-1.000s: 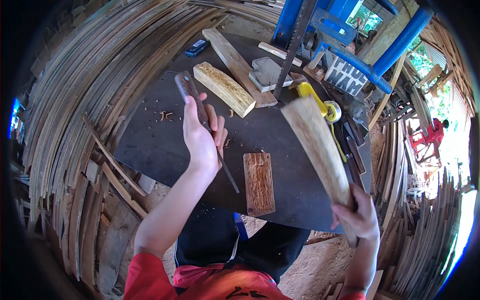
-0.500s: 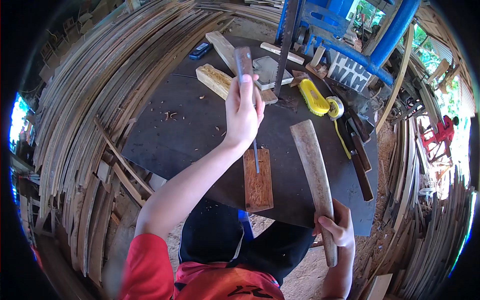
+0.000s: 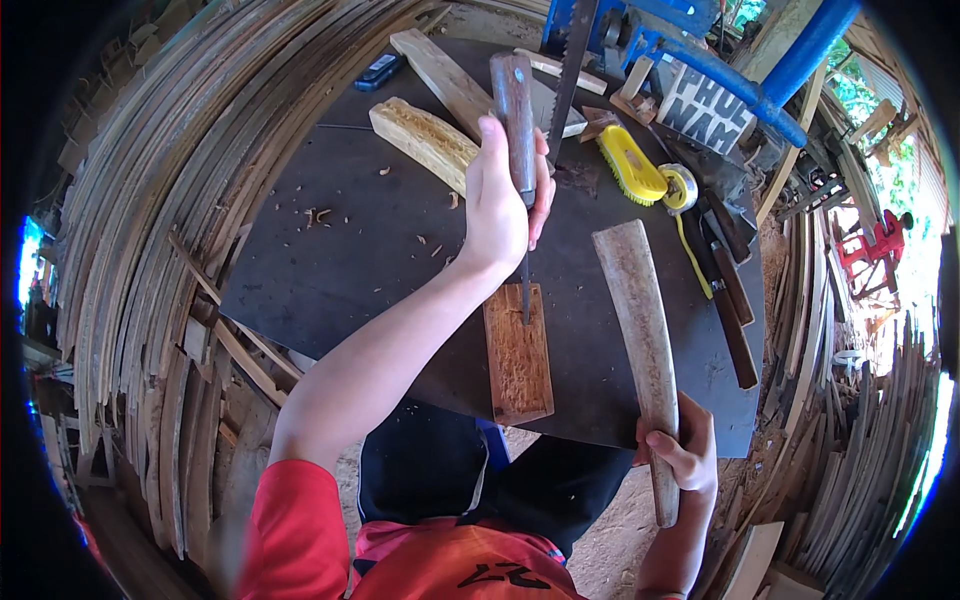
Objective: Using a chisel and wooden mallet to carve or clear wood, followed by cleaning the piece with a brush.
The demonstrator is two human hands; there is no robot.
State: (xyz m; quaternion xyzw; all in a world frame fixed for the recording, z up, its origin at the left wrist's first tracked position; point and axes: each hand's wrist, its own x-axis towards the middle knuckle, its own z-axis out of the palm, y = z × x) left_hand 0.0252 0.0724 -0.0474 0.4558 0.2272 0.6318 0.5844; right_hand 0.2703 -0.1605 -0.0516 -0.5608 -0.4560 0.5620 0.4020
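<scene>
My left hand [image 3: 505, 200] is closed around the wooden handle of a chisel [image 3: 514, 120], its narrow blade pointing down onto the upper part of a reddish-brown block [image 3: 515, 370] with a rough carved face, lying on the dark tabletop [image 3: 280, 280]. Whether the tip touches it I cannot tell. Near the table's front right edge, my right hand [image 3: 680, 450] grips a long pale wooden stick [image 3: 640, 310] by its lower end. Behind my left hand lie a yellowish carved block [image 3: 405, 130] and a longer board [image 3: 430, 60].
At the back right stand a blue metal machine [image 3: 760, 100] and a saw blade [image 3: 572, 60]. A yellow brush [image 3: 630, 165], a tape roll [image 3: 678, 188] and several dark-handled tools [image 3: 730, 300] lie at right. Stacked wood strips [image 3: 150, 200] line both sides.
My left hand has moved right with the chisel, now upright with its blade over the reddish block. The stick in my right hand has shifted and now stands more vertical.
</scene>
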